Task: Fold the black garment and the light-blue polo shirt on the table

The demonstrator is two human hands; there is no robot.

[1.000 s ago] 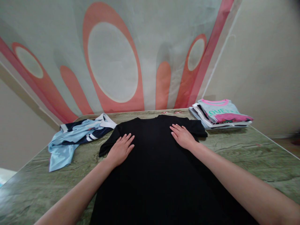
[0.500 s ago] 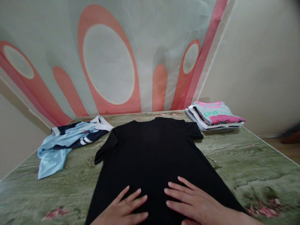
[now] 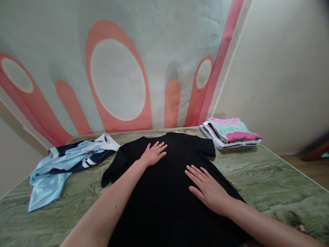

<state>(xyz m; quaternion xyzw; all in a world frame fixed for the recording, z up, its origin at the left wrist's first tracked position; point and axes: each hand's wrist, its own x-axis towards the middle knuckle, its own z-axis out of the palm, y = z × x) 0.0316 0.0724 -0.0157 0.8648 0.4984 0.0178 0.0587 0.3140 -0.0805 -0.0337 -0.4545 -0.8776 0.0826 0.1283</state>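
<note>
A black T-shirt lies spread out on the table, its neckline toward the wall and its sleeves out to the sides. My left hand rests on the upper part of the shirt, just below the neckline, with fingers spread. Lower and to the right, my right hand lies on the shirt's body, fingers stretched out. Neither hand grips the cloth. My right forearm covers part of the shirt's lower right side, and the left forearm crosses its left side.
A crumpled light-blue and navy garment with a white collar lies at the left. At the back right sits a stack of folded clothes, a grey and pink shirt on top. The wood-patterned table meets a patterned wall behind.
Both hands have moved forward over the shirt from its lower part, the left one farther, up near the neckline. The camera view has tilted slightly upward.
</note>
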